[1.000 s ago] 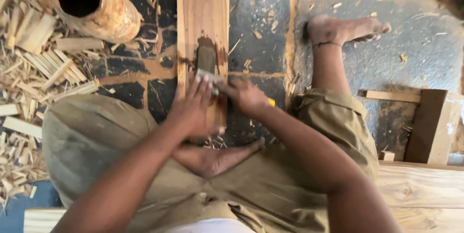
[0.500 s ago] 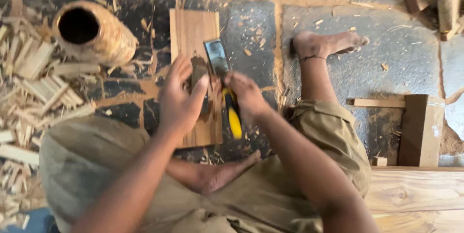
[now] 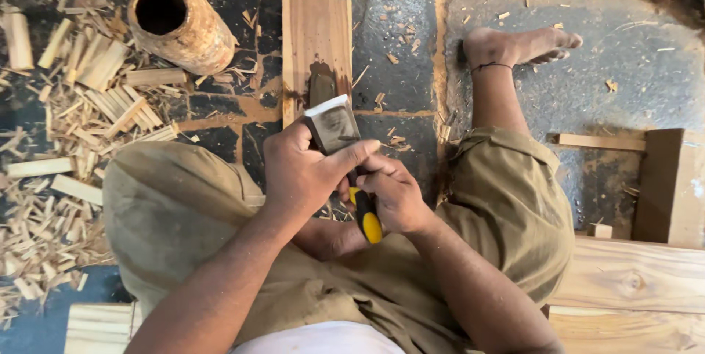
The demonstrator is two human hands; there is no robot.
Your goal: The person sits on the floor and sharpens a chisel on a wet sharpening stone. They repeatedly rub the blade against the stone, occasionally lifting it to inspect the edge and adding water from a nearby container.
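I sit on a stone floor with a wooden board [image 3: 317, 38] lying lengthwise in front of me; a grey sharpening stone [image 3: 321, 86] with a dark wet patch rests on it. My left hand [image 3: 305, 170] and my right hand [image 3: 393, 192] both hold a wide chisel [image 3: 334, 128] lifted off the board. The steel blade points up and away, its flat face toward me, with my left thumb across it. My right hand wraps the yellow and black handle [image 3: 367, 218].
A hollow rusty cylinder [image 3: 180, 23] lies at the upper left among several wood offcuts and shavings [image 3: 88, 104]. My bare right foot [image 3: 514, 45] stretches out on the floor. Wooden planks and blocks [image 3: 661, 192] sit at the right.
Both hands lifted the chisel off the sharpening stone and drew it toward me, turning the blade face up. The stone on the board is now uncovered.
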